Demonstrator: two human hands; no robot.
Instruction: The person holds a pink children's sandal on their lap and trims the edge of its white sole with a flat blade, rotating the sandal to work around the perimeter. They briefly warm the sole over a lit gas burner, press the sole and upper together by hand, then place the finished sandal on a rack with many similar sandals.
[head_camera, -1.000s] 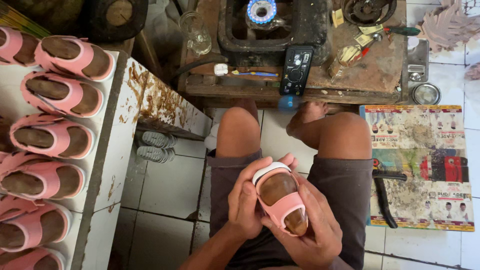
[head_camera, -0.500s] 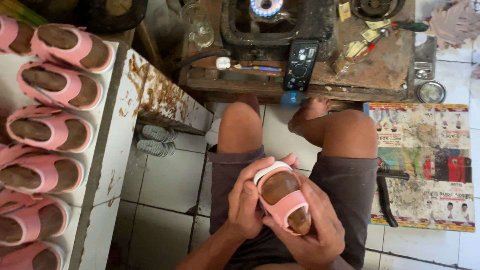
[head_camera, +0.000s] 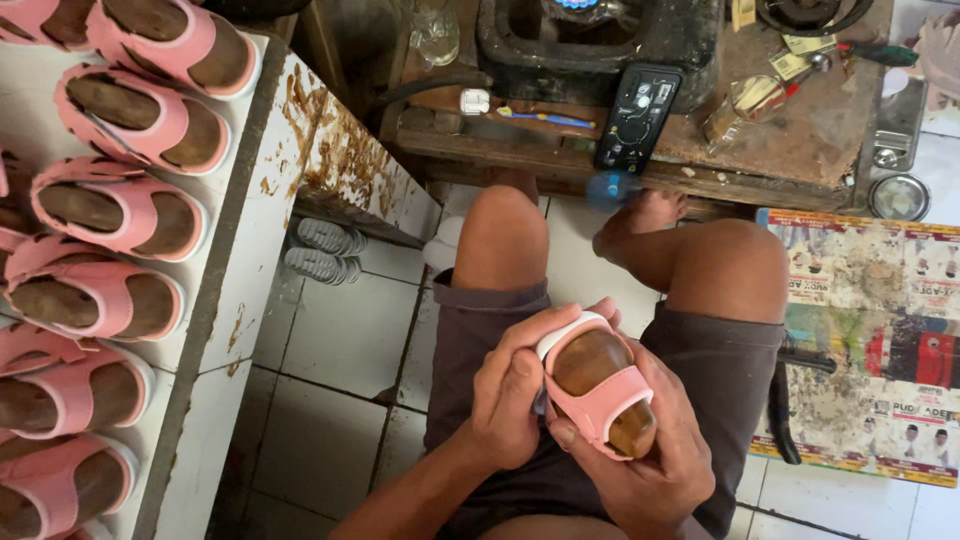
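Along the left edge a white surface (head_camera: 255, 215), stained brown along its front edge and side, carries a row of pink sandals (head_camera: 120, 215) with brown footbeds, set side by side. Below its right corner, on the tiled floor (head_camera: 330, 350), lies a pair of grey ridged soles (head_camera: 325, 250). Across the top a worn wooden surface (head_camera: 800, 140) holds a dark burner (head_camera: 600, 40), a black remote-like device (head_camera: 635, 118) near its front edge, a blue-handled tool (head_camera: 545, 118) and a small white cap (head_camera: 473, 100) beside it, and a green-handled screwdriver (head_camera: 870, 52) toward the right corner. On the floor at right a printed sheet (head_camera: 870, 350) lies flat, with black pliers (head_camera: 780, 410) at its left edge.
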